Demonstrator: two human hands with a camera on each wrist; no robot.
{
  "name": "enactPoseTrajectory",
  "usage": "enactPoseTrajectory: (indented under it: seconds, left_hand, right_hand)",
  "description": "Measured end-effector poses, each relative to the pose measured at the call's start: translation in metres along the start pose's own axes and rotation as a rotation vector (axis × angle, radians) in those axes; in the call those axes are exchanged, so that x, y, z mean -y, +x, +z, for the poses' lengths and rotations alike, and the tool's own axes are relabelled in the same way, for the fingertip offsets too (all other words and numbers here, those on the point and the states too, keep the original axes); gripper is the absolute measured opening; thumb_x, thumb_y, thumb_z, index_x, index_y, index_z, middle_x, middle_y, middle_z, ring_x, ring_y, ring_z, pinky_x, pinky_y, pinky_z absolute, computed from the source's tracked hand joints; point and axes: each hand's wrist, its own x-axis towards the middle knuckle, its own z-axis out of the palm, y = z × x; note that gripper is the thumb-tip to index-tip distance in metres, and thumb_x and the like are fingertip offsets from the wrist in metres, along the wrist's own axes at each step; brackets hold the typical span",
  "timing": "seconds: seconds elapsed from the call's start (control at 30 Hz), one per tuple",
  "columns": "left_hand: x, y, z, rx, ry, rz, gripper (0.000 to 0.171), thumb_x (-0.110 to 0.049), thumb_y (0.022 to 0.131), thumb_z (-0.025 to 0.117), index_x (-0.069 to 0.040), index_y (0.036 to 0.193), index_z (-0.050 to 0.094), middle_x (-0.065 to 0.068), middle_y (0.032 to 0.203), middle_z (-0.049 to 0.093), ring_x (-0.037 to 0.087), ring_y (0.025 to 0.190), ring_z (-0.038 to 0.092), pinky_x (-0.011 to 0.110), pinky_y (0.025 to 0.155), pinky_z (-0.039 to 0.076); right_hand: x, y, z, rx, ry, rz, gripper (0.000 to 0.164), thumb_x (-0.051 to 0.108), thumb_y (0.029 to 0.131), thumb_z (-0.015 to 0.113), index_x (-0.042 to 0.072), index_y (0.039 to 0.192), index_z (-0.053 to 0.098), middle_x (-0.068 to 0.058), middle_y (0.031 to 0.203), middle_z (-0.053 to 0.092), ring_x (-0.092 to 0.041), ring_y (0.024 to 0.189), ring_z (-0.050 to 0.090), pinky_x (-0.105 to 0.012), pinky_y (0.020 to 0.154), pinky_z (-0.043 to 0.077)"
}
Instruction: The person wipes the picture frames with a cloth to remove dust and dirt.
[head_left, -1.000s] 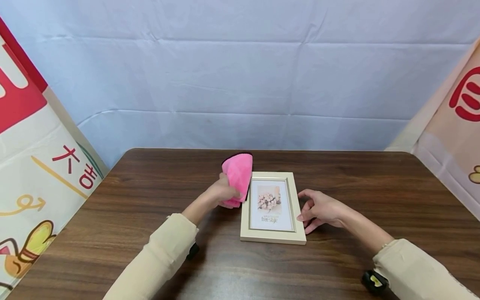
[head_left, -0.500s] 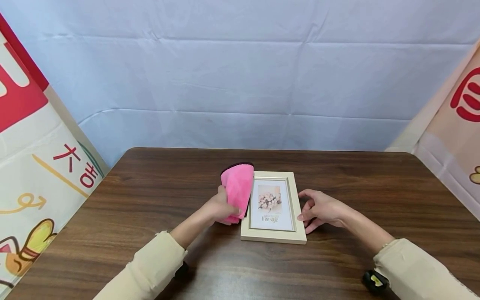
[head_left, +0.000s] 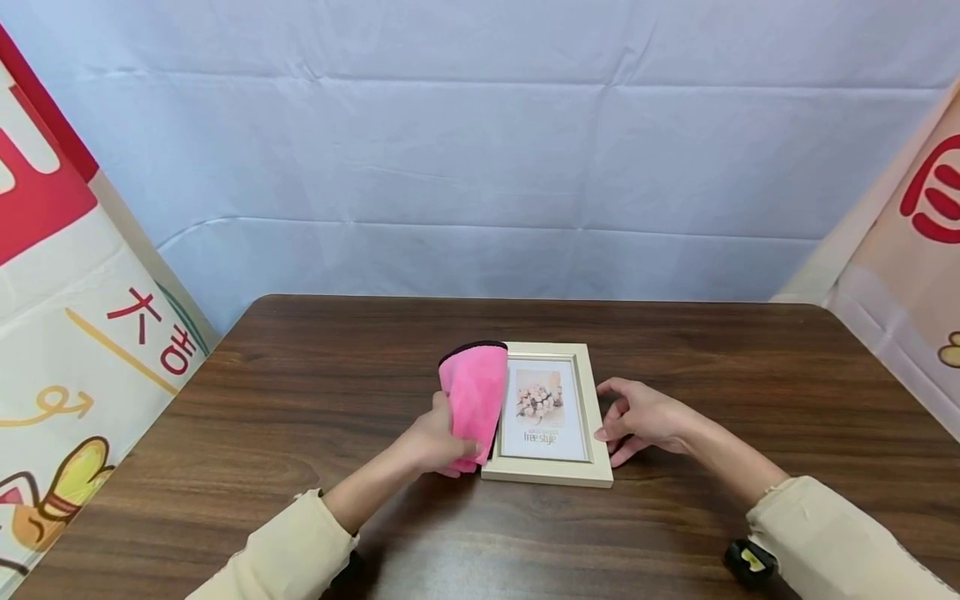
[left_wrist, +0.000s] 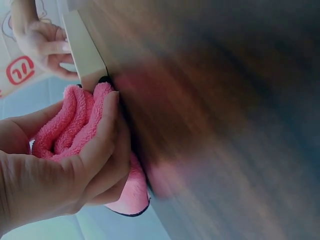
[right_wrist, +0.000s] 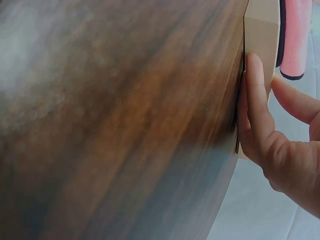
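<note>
A folded pink cloth [head_left: 477,392] with dark trim covers the left border of a cream picture frame [head_left: 546,472]. My left hand [head_left: 435,440] grips the cloth, its fingers and thumb curled round the folds in the left wrist view. The frame lies flat with its flower picture [head_left: 539,400] facing up. At its right edge my right hand [head_left: 648,419] holds the frame, thumb at the upper edge and fingers along the side. From the right wrist, the fingers [right_wrist: 257,95] press the frame's side wall [right_wrist: 261,37], close to the tabletop.
The frame rests on a dark wood-grain table [head_left: 697,358] with rounded far corners. A pale blue backdrop [head_left: 465,167] hangs behind it. Printed banners stand at the left [head_left: 82,333] and right [head_left: 915,275].
My left hand has drawn the cloth toward me along the frame's left border, from its far end to the near corner. The right hand and the frame have stayed in place.
</note>
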Motion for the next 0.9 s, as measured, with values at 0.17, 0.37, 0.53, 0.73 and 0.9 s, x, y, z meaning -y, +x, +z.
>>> enactPoseTrajectory:
  seconds: [0.17,0.37,0.53,0.73,0.9]
  left_hand:
    - [0.001,-0.005,0.001,0.004,-0.004,0.016,0.073,0.003,0.081,0.064,0.009,0.132,0.012,0.018,0.086,0.055,0.024,0.062,0.064,0.038,0.055,0.058]
    - [-0.001,-0.003,0.001,0.005,-0.020,0.009,0.077,0.006,0.080,0.064,0.010,0.133,0.008,0.019,0.087,0.054,0.028,0.063,0.065,0.037,0.056,0.058]
    - [-0.003,0.010,-0.001,-0.006,-0.024,-0.003,0.077,0.005,0.079,0.065,0.010,0.133,0.009,0.021,0.092,0.053,0.029,0.063,0.066,0.037,0.056,0.059]
    - [-0.009,0.030,-0.007,-0.013,-0.011,-0.041,0.085,0.002,0.079,0.066,0.008,0.137,0.004,0.020,0.098,0.050,0.025,0.064,0.065,0.037,0.058,0.059]
    - [-0.014,0.044,-0.011,-0.014,0.001,-0.071,0.087,0.000,0.080,0.067,0.007,0.138,0.003,0.019,0.098,0.050,0.024,0.064,0.065,0.037,0.060,0.059]
  right_hand:
    - [0.001,0.000,0.000,-0.003,-0.004,0.001,0.061,-0.010,0.083,0.057,-0.006,0.132,0.020,-0.019,0.083,0.049,-0.026,0.068,0.057,-0.042,0.062,0.058]
    - [0.000,0.000,0.000,-0.004,-0.005,0.001,0.061,-0.010,0.083,0.057,-0.006,0.132,0.020,-0.019,0.083,0.049,-0.026,0.068,0.057,-0.042,0.062,0.058]
    - [0.000,0.000,0.000,-0.003,-0.001,0.001,0.061,-0.010,0.083,0.057,-0.006,0.132,0.020,-0.019,0.083,0.049,-0.026,0.068,0.057,-0.042,0.062,0.058]
    - [-0.002,0.001,-0.001,0.000,0.004,0.000,0.062,-0.009,0.083,0.058,-0.006,0.132,0.020,-0.019,0.083,0.050,-0.026,0.068,0.057,-0.042,0.062,0.058]
    - [-0.003,0.002,-0.001,-0.001,0.000,-0.001,0.062,-0.009,0.083,0.058,-0.006,0.131,0.021,-0.018,0.082,0.050,-0.026,0.068,0.057,-0.042,0.062,0.058]
